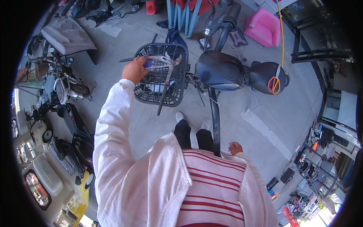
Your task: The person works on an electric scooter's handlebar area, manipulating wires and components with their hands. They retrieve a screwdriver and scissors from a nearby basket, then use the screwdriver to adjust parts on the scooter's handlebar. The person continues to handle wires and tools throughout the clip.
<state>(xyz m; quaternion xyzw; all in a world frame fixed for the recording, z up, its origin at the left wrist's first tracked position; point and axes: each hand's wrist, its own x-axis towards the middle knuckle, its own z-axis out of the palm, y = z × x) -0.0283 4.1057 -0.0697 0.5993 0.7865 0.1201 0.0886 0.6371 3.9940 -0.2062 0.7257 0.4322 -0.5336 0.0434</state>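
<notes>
My left hand is closed around what looks like a screwdriver with a blue handle; its thin shaft points right over the black basket. Across the basket's top lies a long-handled cutter, its grips red and black and its metal jaws at the right side. One of its handles passes beside or under my left hand. Low at my right side, my right hand has its fingers curled, with nothing visible in them. Orange-handled scissors rest on the rear seat of a black two-wheeler.
The two-wheeler's front saddle and handlebar stand ahead of me. A pink armchair is at the far right, beside a yellow hose. Parked scooters line the left. Blue folded legs stand at the back.
</notes>
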